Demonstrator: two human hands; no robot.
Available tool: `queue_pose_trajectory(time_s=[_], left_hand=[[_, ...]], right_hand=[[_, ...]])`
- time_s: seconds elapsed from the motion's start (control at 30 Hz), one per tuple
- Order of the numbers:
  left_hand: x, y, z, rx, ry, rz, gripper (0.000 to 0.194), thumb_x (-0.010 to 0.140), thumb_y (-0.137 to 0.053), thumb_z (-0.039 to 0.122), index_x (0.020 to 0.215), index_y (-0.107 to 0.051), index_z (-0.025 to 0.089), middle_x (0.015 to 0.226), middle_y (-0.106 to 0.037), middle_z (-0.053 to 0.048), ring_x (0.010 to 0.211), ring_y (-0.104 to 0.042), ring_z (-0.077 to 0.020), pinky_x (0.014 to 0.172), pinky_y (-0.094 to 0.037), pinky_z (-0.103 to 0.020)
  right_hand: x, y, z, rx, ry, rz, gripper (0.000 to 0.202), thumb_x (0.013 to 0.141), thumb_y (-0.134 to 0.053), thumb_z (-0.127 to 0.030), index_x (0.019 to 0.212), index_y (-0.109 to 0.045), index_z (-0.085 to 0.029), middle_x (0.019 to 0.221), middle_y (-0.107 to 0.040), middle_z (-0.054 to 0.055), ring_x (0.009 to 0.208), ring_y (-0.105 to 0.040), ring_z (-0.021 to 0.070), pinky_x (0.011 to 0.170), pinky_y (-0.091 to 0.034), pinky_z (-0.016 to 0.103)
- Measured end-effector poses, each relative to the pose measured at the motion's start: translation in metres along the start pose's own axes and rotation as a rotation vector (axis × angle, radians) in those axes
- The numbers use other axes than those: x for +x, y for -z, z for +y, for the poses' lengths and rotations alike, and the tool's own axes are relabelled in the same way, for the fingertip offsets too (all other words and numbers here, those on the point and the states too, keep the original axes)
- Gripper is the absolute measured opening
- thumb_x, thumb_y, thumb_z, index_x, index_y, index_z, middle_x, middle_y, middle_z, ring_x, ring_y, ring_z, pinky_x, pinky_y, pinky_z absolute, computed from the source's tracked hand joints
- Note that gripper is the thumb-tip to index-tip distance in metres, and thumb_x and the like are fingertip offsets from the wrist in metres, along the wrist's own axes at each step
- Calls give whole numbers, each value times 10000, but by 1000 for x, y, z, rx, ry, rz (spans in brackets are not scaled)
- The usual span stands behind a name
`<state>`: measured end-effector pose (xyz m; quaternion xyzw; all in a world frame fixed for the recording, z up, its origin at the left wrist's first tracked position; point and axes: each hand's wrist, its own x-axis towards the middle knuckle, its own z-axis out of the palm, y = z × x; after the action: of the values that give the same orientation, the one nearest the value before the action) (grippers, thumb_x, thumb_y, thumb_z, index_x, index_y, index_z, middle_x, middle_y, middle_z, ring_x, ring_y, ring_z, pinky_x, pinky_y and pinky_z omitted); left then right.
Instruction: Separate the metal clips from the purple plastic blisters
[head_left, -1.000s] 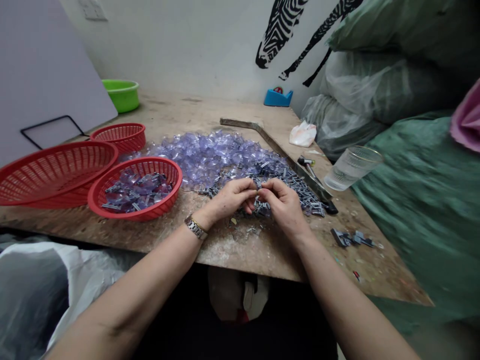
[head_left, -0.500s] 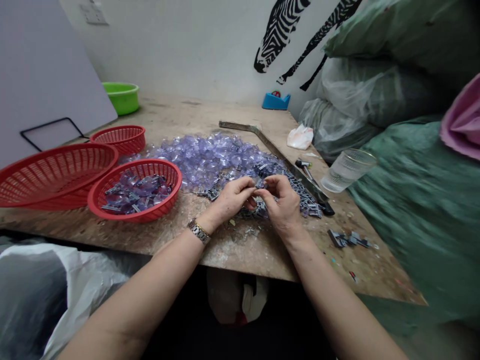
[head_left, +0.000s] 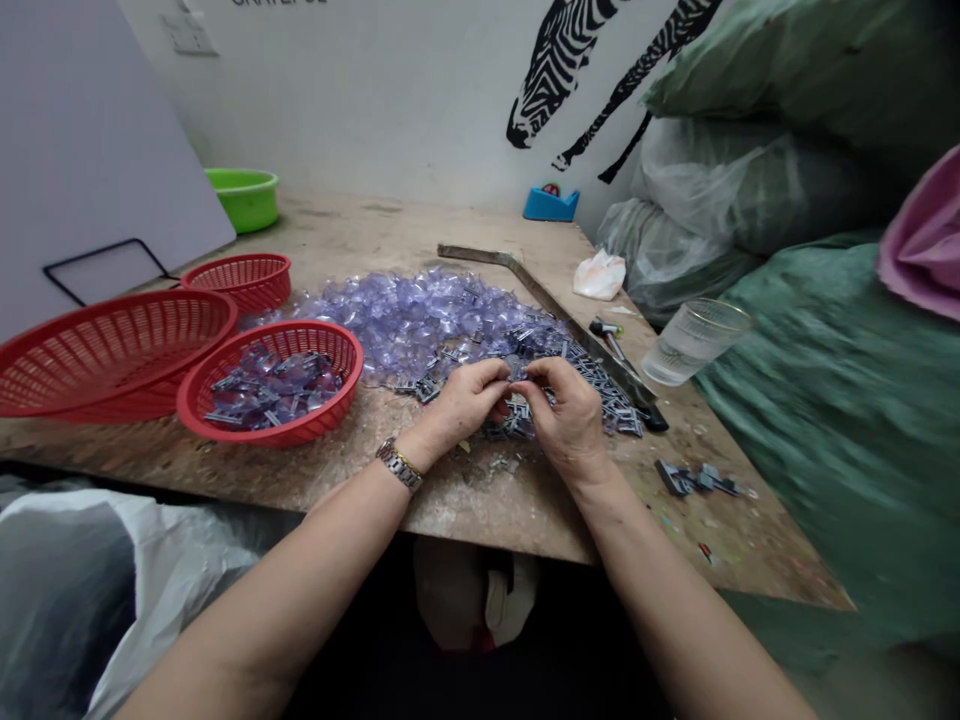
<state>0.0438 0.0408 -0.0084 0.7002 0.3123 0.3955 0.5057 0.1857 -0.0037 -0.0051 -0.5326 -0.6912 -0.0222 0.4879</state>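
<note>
My left hand [head_left: 474, 395] and my right hand [head_left: 559, 405] meet over the front of the table, fingertips pinched together. Between them is a small clear plastic piece [head_left: 516, 367], mostly hidden by the fingers. Behind the hands spreads a heap of clear purplish plastic parts [head_left: 405, 315]. Small grey plastic parts [head_left: 607, 400] lie in a pile beside and under my right hand. To the left, a red basket [head_left: 343, 400] holds purplish parts joined with grey ones.
Two more red baskets, one large [head_left: 112, 340] and one small [head_left: 238, 280], stand at left. A bent metal strip [head_left: 547, 295] borders the pile. A glass [head_left: 694, 345] stands near the right edge, with several grey pieces [head_left: 694, 478] in front. Green sacks [head_left: 825, 400] crowd the right side.
My fingertips have come closer together around the small piece, with the right hand shifted slightly. The baskets and piles look the same.
</note>
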Motion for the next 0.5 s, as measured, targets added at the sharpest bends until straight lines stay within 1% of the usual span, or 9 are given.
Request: queue_pose_trajectory(time_s=[0.13, 0.23, 0.3, 0.37, 0.4, 0.47, 0.5], left_hand=[[-2, 0, 2, -4, -25, 5, 210, 838, -517, 230, 651, -439, 174, 573, -538, 38, 518, -541, -80, 513, -455, -191], [-2, -2, 4, -94, -17, -5, 203, 846, -537, 270, 684, -473, 167, 598, -557, 35, 526, -561, -78, 515, -479, -189], [-2, -2, 7, -188, -6, 17, 179, 841, -552, 278, 719, -490, 162, 626, -570, 33, 531, -580, -76, 516, -496, -189], [0, 1, 11, -295, -15, 94, 166, 830, -578, 282, 752, -495, 161, 663, -587, 30, 527, -591, -70, 512, -504, -187], [1, 5, 13, -348, -33, 158, 169, 828, -590, 292, 769, -497, 164, 684, -597, 28, 527, -594, -66, 512, -505, -184], [3, 17, 17, -440, -103, 331, 182, 836, -602, 326, 798, -505, 177, 717, -613, 26, 540, -599, -60, 510, -495, -172], [3, 25, 19, -472, -147, 436, 185, 846, -596, 347, 807, -508, 189, 719, -615, 28, 551, -602, -60, 505, -484, -166]], right_hand=[[0, 1, 0, 37, -38, -10, 52, 852, -553, -288, 850, -575, -241, 826, -659, 45, 770, -615, 208, 738, -487, 338], [0, 1, 2, 117, -77, 14, 141, 863, -548, -351, 942, -575, -238, 881, -677, 49, 793, -635, 205, 754, -506, 344], [0, 0, 4, 180, -103, 42, 210, 870, -545, -382, 1021, -555, -237, 939, -685, 59, 839, -650, 206, 775, -515, 346], [1, -2, 6, 251, -131, 52, 245, 872, -545, -383, 1067, -531, -235, 976, -687, 66, 863, -661, 203, 783, -521, 345], [1, -3, 8, 276, -142, 53, 245, 869, -548, -374, 1069, -527, -233, 977, -690, 68, 862, -664, 201, 782, -522, 345], [1, -4, 10, 281, -168, 44, 221, 859, -555, -350, 1041, -537, -227, 947, -696, 65, 846, -666, 201, 777, -519, 348], [2, -5, 12, 263, -182, 33, 200, 852, -556, -336, 1018, -548, -225, 921, -698, 61, 834, -665, 202, 773, -516, 349]])
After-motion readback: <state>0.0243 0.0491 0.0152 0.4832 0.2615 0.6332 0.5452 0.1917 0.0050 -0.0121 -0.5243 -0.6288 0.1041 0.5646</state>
